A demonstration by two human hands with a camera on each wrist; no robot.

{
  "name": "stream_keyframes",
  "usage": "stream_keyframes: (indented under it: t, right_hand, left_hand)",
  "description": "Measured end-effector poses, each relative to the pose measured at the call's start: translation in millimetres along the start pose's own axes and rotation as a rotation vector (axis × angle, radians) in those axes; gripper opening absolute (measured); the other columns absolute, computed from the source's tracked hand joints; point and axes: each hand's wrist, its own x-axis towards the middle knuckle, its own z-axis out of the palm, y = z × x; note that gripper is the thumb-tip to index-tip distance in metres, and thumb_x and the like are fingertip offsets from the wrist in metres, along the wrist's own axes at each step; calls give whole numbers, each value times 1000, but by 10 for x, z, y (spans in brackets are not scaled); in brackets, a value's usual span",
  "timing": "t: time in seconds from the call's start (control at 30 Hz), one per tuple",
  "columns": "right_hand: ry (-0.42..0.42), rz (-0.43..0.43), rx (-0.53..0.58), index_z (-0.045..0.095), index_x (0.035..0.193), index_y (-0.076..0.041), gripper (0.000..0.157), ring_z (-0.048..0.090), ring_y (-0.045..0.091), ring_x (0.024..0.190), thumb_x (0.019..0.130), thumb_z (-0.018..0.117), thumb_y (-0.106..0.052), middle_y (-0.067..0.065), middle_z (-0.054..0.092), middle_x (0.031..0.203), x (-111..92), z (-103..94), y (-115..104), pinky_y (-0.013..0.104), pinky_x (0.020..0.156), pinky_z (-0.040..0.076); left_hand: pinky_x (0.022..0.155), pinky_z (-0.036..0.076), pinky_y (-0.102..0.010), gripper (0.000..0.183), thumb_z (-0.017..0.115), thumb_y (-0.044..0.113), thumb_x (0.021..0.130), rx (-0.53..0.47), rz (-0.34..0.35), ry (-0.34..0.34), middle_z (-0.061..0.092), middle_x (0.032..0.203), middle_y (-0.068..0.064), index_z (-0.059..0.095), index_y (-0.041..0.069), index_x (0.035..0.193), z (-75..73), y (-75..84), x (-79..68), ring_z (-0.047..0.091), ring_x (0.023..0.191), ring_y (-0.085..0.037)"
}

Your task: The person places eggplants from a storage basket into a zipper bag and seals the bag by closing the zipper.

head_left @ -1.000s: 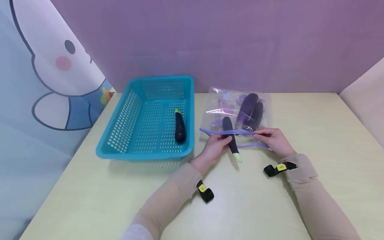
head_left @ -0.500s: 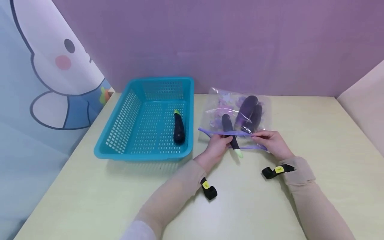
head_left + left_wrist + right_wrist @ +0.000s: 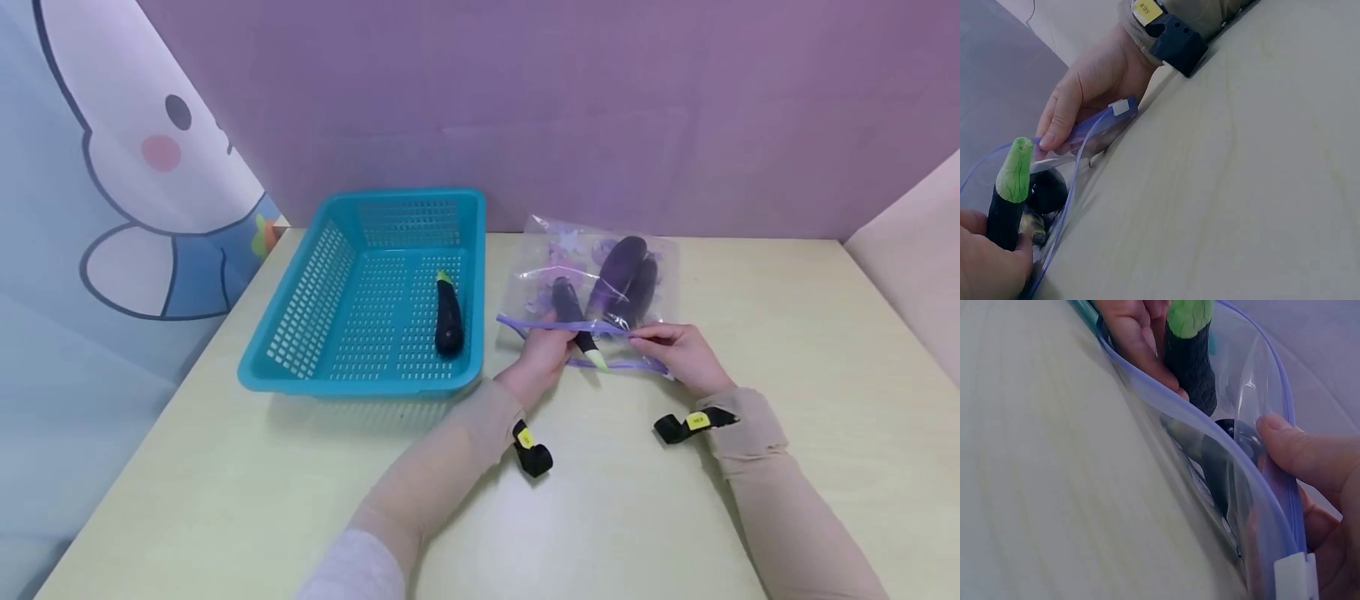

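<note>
The held eggplant (image 3: 569,300) lies aslant through the mouth of a clear bag (image 3: 525,279), its dark blunt end inside and its pale green stem end projecting toward the near side. The left hand (image 3: 542,357) grasps it between thumb and fingers; this hand is partly within the mouth, beneath the upper lavender strip. The right hand (image 3: 681,358) pinches that strip near the right end of the opening, thumb on the inner side, with the mouth parted. A white slider (image 3: 1295,576) sits at the right end of the closure.

Inside the bag, on its right side, two further eggplants lie side by side: a larger one (image 3: 617,271) on the left and a smaller one (image 3: 643,290) on the right. Glare on the plastic is heavy; whether the held piece touches either appears impossible to determine.

Left of the bag, and apart from it, stands a turquoise basket (image 3: 360,387) with perforated walls. One eggplant (image 3: 448,321) rests in it near the right wall, green stem to the far side.

Bag and basket are on a pale table (image 3: 600,517). Both wrists, in beige sleeves, carry black bands with yellow labels. A purple backdrop (image 3: 562,108) closes the far side; a cartoon-printed cloth (image 3: 127,275) hangs at left.
</note>
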Motion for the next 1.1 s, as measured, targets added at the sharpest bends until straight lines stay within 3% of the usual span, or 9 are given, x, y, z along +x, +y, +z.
stream_keyframes:
  t: [0.13,0.23,0.4,0.57,0.77,1.0,1.1]
  right_hand:
    - [0,3,5,68,105,6,23,56,-10,86,88,66,-11,-32,61,87,0,1,4,8,74,44]
    - [1,-7,9,65,107,10,27,56,-10,86,88,66,-10,-32,61,87,2,8,7,8,74,44]
    - [7,-12,21,64,107,12,28,56,-10,85,88,66,-9,-31,60,87,9,19,18,8,73,45]
    - [14,2,25,65,106,11,27,56,-9,83,87,67,-8,-31,61,87,13,27,28,10,67,46]
    - [27,-17,21,66,105,10,26,55,-8,82,86,67,-8,-31,60,87,16,17,33,10,66,45]
    - [39,-3,33,75,95,-12,11,54,-6,79,86,69,-11,-31,61,87,22,15,42,13,59,44]
    - [41,-5,29,75,95,-11,11,52,-6,72,86,69,-11,-30,61,86,16,15,42,15,53,43]
  left_hand:
    - [105,42,-35,58,42,-14,90,-24,-15,35,46,137,-26,31,1,145,10,-7,45,51,123,-33]
    - [97,47,-29,63,45,-12,90,-29,-25,72,48,135,-25,27,4,148,15,-9,73,58,108,-24]
    - [77,48,-19,47,53,-5,90,28,-11,137,59,121,-21,46,0,136,38,2,132,56,82,-12]
    - [83,52,-24,32,59,-2,87,97,-1,203,65,113,-16,62,1,119,73,-3,175,63,90,-19]
    - [73,54,-24,32,65,-3,82,273,61,278,68,104,-13,67,3,113,148,-30,220,65,82,-18]
    - [90,50,-28,34,70,2,80,405,98,343,66,113,-12,66,4,114,201,-15,238,61,104,-24]
    - [90,50,-27,35,72,3,79,470,130,348,67,112,-13,66,3,113,218,-9,249,61,106,-25]
